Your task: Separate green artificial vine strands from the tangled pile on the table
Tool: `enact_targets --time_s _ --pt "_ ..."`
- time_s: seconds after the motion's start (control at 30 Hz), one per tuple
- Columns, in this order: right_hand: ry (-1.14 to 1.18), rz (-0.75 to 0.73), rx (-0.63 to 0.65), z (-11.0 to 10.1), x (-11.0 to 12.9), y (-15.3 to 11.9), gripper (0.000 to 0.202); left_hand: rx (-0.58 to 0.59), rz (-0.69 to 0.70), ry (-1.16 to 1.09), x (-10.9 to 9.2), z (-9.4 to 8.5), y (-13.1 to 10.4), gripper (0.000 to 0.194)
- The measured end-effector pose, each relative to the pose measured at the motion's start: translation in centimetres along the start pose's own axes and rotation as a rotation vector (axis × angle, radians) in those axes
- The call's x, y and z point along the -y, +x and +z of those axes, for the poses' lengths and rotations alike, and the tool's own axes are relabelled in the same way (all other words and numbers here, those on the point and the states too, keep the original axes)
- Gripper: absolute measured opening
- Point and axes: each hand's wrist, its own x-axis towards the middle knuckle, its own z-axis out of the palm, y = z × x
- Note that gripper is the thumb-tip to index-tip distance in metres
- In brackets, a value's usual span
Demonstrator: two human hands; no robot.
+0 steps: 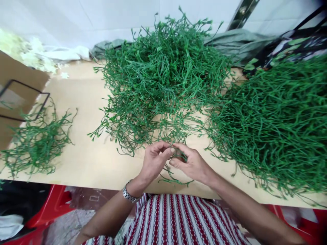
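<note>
Pinching green stems (176,180), your left hand (155,160) and right hand (191,163) met above the table (84,156).

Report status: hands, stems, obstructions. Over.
Left hand pinching green stems, right hand curled around them. Loose pile ahead, second pile right. Nothing seen blocking either hand.

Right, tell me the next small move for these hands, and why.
Probably ease the right hand slightly away from the left hand, to spread the green stems between them: the fingertips nearly meet around thin, bunched stems, while a few curved strands show just below.
</note>
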Motion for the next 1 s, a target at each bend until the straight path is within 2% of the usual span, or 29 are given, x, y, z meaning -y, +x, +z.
enact_targets --time_s 0.13,0.27,0.33,0.4,0.43,0.5,0.6,0.73,0.83,1.0 --pt "-0.002 -0.025 -0.064 0.8 -0.1 -0.1 0.026 -0.085 -0.043 -0.207 0.4 0.9 -0.1 0.007" --pt "0.014 -0.002 -0.089 -1.3 0.3 -0.9 0.028 -0.111 -0.002 -0.179 0.8 0.9 0.1 0.007" --pt "-0.059 -0.039 -0.231 -3.0 0.8 -1.7 0.021 -0.132 0.082 -0.060 0.9 0.6 0.3 0.005" --pt "-0.170 -0.138 -0.399 -4.3 1.5 -2.5 0.014 -0.150 0.181 0.082 1.0 0.4 0.4 0.005" --pt "-0.209 -0.198 -0.435 -4.6 1.9 -2.7 0.011 -0.145 0.219 0.142 1.0 0.4 0.4 0.005" --pt "-0.248 -0.296 -0.387 -4.2 2.4 -2.8 0.009 -0.119 0.251 0.189 0.9 0.7 0.3 0.006" --pt "-0.304 -0.360 -0.281 -2.0 1.7 -1.9 0.007 -0.108 0.187 0.064 0.9 1.4 0.0 0.006" --pt "-0.256 -0.273 -0.312 0.5 -0.3 -0.7 0.014 -0.130 0.038 -0.209 0.9 1.9 0.0 0.012" --pt "-0.150 -0.194 -0.273 1.0 -0.9 -0.7 0.021 -0.149 -0.023 -0.335 0.6 1.9 0.3 0.017" --pt "-0.115 -0.280 -0.285 1.0 -0.9 -0.8 0.024 -0.150 -0.076 -0.373 0.1 1.8 0.6 0.017"
